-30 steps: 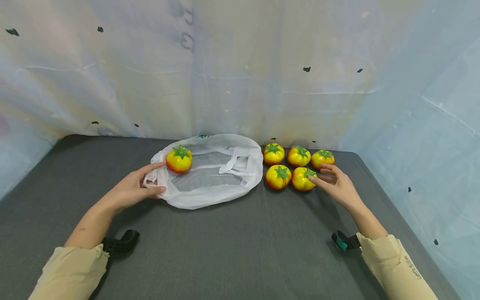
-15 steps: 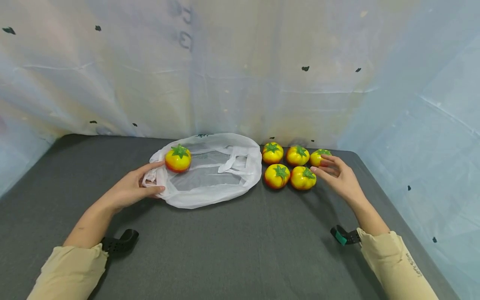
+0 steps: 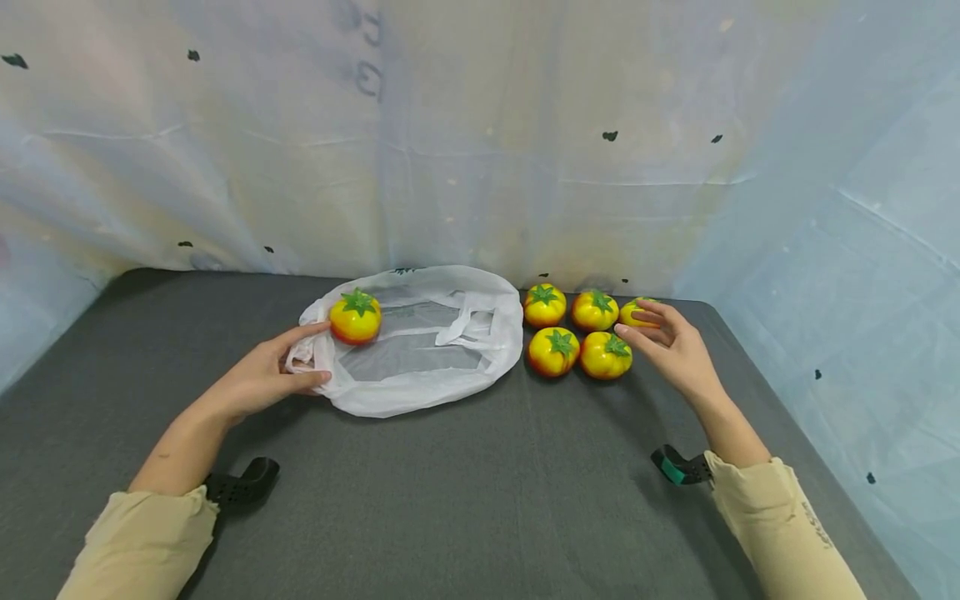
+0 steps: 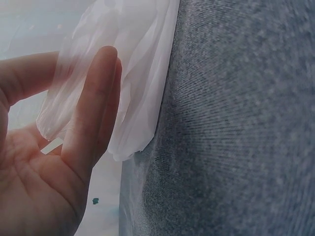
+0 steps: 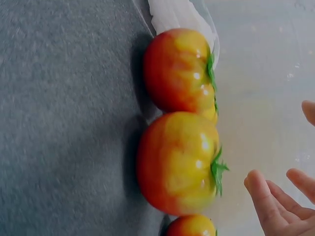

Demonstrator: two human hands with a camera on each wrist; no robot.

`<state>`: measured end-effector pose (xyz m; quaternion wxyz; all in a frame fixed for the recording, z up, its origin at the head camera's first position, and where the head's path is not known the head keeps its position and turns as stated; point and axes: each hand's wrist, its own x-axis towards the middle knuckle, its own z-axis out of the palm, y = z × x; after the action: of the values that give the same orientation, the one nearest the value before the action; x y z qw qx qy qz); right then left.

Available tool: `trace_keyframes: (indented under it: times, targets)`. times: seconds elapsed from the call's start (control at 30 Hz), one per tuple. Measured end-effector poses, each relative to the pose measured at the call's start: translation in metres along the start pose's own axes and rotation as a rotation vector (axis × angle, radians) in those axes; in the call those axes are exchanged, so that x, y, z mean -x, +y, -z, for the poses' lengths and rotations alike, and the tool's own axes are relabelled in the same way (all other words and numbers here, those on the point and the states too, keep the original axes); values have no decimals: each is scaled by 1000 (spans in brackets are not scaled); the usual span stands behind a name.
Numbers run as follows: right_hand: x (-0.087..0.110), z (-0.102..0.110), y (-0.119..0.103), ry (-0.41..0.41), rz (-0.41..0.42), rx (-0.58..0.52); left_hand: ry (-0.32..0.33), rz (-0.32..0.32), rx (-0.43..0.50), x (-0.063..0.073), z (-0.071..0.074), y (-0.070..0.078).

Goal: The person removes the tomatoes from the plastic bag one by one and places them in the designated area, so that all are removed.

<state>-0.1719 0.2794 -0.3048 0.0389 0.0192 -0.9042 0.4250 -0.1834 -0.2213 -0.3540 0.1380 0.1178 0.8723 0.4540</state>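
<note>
A white plastic bag (image 3: 420,403) lies with its mouth spread. My left hand (image 3: 258,375) holds its left end, thumb in front and fingers behind; in the left wrist view, fingers (image 4: 96,98) lie against the thin plastic. One yellow-red tomato (image 3: 356,318) with a green top sits at the left of the bag's mouth, near those fingertips. My right hand (image 3: 678,354), fingers apart and bent, hovers by the front right tomato (image 3: 606,357) and partly covers the back right tomato (image 3: 633,311). In the right wrist view a gap shows between the hand and the nearest tomato (image 5: 177,164).
Other tomatoes stand beside the bag: one at the front left (image 3: 553,352), one at the back left (image 3: 545,306) and one at the back middle (image 3: 595,312). The grey table (image 3: 420,508) meets a pale plastic sheet (image 3: 450,192) behind and another at the right.
My right hand has drawn off the front right tomato and shifted slightly back over the back right one. The left hand, bag and tomatoes stay in place.
</note>
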Motion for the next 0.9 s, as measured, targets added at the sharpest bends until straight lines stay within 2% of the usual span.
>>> trace_keyframes:
  times: [0.33, 0.57, 0.9]
  targets:
    - [-8, -19, -8, -42, 39, -52, -6, -13, 22, 0, 2, -2]
    - [-13, -32, -13, -64, 49, -71, 4, -3, -4, 1, 2, -3]
    - [-15, -44, -20, -61, 55, -85, 5, -6, -8, 2, 2, -1]
